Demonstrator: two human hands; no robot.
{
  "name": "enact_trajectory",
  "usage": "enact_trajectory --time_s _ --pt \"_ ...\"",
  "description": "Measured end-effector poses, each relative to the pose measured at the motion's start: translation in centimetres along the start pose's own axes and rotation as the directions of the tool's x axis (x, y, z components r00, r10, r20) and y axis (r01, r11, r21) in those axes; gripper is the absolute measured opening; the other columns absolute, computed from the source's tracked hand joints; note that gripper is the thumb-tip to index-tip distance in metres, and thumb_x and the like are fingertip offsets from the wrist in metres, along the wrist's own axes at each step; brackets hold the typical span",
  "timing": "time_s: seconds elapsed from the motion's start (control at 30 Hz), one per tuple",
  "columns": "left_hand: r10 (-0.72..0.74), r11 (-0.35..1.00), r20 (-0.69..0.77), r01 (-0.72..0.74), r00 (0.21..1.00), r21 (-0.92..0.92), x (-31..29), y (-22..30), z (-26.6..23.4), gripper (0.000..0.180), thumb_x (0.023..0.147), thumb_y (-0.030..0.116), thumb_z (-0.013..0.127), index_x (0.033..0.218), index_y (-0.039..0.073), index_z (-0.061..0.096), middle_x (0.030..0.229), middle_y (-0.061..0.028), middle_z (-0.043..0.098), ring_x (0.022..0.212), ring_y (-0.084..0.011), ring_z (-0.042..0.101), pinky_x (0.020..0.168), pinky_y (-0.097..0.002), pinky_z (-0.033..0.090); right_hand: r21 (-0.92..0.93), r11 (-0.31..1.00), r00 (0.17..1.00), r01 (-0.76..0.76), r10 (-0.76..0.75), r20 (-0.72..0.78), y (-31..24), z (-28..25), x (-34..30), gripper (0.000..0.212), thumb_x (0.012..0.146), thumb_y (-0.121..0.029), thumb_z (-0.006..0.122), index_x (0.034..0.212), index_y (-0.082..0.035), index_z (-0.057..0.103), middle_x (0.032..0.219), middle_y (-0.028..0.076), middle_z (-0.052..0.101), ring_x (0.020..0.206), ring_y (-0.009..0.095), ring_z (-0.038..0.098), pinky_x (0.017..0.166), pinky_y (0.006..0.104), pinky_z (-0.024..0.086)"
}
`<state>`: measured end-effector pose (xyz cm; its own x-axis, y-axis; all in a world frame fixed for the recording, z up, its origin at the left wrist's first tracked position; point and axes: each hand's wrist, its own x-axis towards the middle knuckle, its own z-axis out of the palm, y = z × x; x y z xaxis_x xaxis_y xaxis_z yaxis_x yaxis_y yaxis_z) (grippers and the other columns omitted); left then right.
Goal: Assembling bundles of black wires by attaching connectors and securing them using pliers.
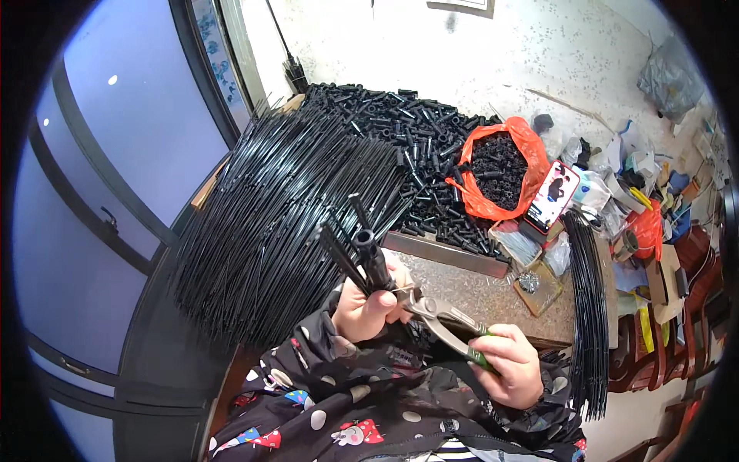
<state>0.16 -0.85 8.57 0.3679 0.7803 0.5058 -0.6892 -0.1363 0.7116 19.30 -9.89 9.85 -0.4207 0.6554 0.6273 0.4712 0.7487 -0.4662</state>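
1. So the landmark here was the red plastic bag [479, 206] on the table [485, 291], rolled open and full of small black parts [499, 165].
2. Left hand [371, 312]: in front of the bag and off to its left, curled closed around a black tube [375, 266], its open end pointing up. A few thin black rods [339, 252] stuck up right beside the tube.
3. Right hand [509, 366]: straight toward the wearer from the bag, wrapped around the green grips of some metal pliers [443, 322]. The handles were spread a bit, and the head sat right at the left hand's fingertips — couldn't tell if the jaws were biting anything.
4. Left of the bag, a big heap of short black tubes [431, 146] came right up to it. Further left was a huge spread of long black rods [269, 231].
5. Just right of the bag, a phone [554, 194] leaned with its screen lit.
6. Nearer the wearer and right of the bag — a little clump of shiny metal bits [529, 282], then a long bundle of black rods [589, 316] hanging over the edge.
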Motion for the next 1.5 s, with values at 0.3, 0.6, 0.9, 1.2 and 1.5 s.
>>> enact_trajectory --time_s 0.3,0.6,0.9,1.2,1.5 --pt "-0.146 0.988 0.060 0.142 0.987 0.067 0.8 0.2 0.1 0.029 0.074 0.029 0.049 0.073 0.002 0.037 0.045 0.0005 0.034 0.038 -0.0064 0.033 0.039 -0.0198 0.031 -0.762 0.647 0.999 0.018 -0.042 -0.012 -1.3 -2.6 1.3 0.029 0.039 -0.009 0.059 0.067 -0.008 0.053 0.084 0.002 0.044 0.088 0.028 0.039 0.076 0.0408 0.026" --pt "-0.077 0.973 -0.032 0.082 0.997 0.214 1.3 1.9 0.8 0.039 0.069 0.037 0.054 0.083 0.004 0.038 0.061 0.0005 0.042 0.044 -0.0044 0.039 0.040 -0.0162 0.033 0.472 0.819 0.932 -0.327 0.199 0.302 1.0 -1.8 0.4 0.025 0.068 -0.013 0.054 0.086 0.004 0.050 0.086 0.021 0.049 0.071 0.027 0.052 0.056 0.0279 0.043" --pt "-0.193 0.975 0.078 0.182 0.978 0.126 1.3 1.7 1.1 0.038 0.068 0.031 0.056 0.087 0.001 0.042 0.058 0.0040 0.037 0.042 -0.0018 0.031 0.039 -0.0155 0.025 0.564 0.432 0.695 -0.704 0.255 0.672 0.6 3.5 -0.1 0.044 0.064 -0.002 0.054 0.104 0.000 0.037 0.054 0.005 0.048 0.045 0.011 0.048 0.043 0.0196 0.037" --pt "-0.080 0.950 -0.072 0.098 0.994 0.297 1.8 2.6 0.4 0.035 0.068 0.032 0.056 0.079 0.000 0.047 0.052 0.0035 0.042 0.041 -0.0015 0.035 0.037 -0.0147 0.024 0.459 -0.310 0.441 -0.833 0.130 0.888 0.1 1.7 0.5 0.020 0.068 -0.007 0.050 0.085 0.003 0.045 0.067 0.012 0.052 0.054 0.015 0.052 0.046 0.0231 0.041" --pt "-0.156 0.862 -0.052 0.162 0.986 0.480 1.9 3.1 1.0 0.039 0.068 0.035 0.055 0.078 -0.002 0.045 0.055 -0.0022 0.047 0.043 -0.0044 0.039 0.039 -0.0143 0.029 -0.188 0.910 0.919 -0.369 0.326 -0.223 0.6 2.4 0.6 0.041 0.051 0.000 0.054 0.091 -0.001 0.044 0.070 0.009 0.049 0.061 0.023 0.048 0.054 0.0294 0.039"
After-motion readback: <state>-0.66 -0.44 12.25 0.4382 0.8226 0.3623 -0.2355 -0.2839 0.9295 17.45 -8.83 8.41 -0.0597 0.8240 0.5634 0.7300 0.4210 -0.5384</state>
